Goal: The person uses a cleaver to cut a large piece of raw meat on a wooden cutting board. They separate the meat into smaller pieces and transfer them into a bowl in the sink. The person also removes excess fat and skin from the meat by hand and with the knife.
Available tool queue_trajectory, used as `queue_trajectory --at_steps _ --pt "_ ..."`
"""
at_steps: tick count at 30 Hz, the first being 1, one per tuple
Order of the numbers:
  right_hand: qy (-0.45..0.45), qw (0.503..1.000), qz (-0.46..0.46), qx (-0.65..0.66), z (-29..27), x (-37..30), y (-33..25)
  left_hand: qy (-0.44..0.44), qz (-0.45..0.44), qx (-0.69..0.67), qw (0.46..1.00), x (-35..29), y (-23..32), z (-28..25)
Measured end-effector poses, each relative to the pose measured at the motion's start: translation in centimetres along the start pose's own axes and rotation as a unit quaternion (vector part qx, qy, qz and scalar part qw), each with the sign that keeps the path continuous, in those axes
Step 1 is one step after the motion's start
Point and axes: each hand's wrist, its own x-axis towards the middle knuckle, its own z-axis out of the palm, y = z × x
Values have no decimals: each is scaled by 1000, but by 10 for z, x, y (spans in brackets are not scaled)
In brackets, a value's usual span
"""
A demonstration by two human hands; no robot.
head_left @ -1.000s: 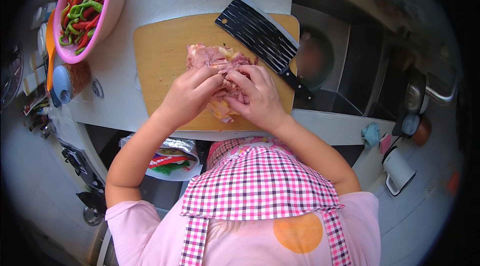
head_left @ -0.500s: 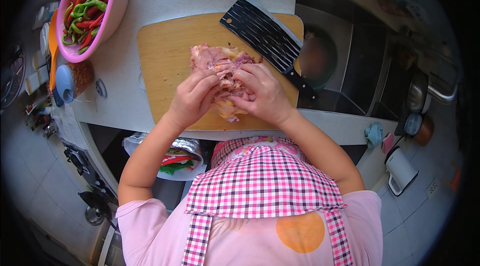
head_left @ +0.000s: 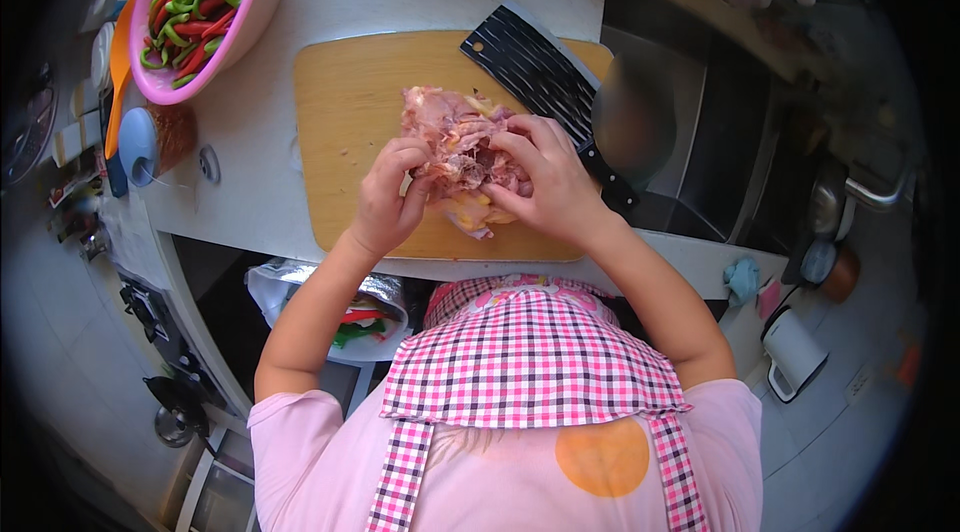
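A piece of raw poultry (head_left: pixel 462 157), pink with yellow fat and skin, lies on a wooden cutting board (head_left: pixel 350 202). My left hand (head_left: pixel 395 187) grips its left side, fingers curled into the meat. On the right side my right hand (head_left: pixel 545 177) pinches the meat between thumb and fingers. Between the two hands the carcass is spread, showing a darker hollow in the middle. A cleaver (head_left: pixel 530 72) with a black, white-streaked blade rests across the board's upper right, its black handle beside my right wrist and reaching past the board's edge.
A pink-rimmed bowl (head_left: pixel 262 17) of red and green chillies stands at upper left, beside an orange spatula (head_left: pixel 119 67) and a blue-lidded jar (head_left: pixel 140 145). To the right is a dark sink (head_left: pixel 735 122). A foil-lined bag (head_left: pixel 385 290) sits below the counter edge.
My hands have moved slightly apart, and the meat between them is opened wider, baring the dark hollow. The whole view has shifted a little.
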Motion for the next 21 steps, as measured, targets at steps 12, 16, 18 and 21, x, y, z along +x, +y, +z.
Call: queue_trajectory --at_steps 12,16,18,21 --pt "-49 998 -21 15 6 -8 -45 46 18 26 998 -38 31 9" --pt "-63 955 160 242 -4 -12 -53 113 -173 -284 936 -31 48 26" --pt "-61 884 258 385 -8 -16 -46 89 -279 -368 883 -17 60 23" --pt "-54 861 284 419 -18 -22 -44 72 -323 -434 838 -11 72 27"
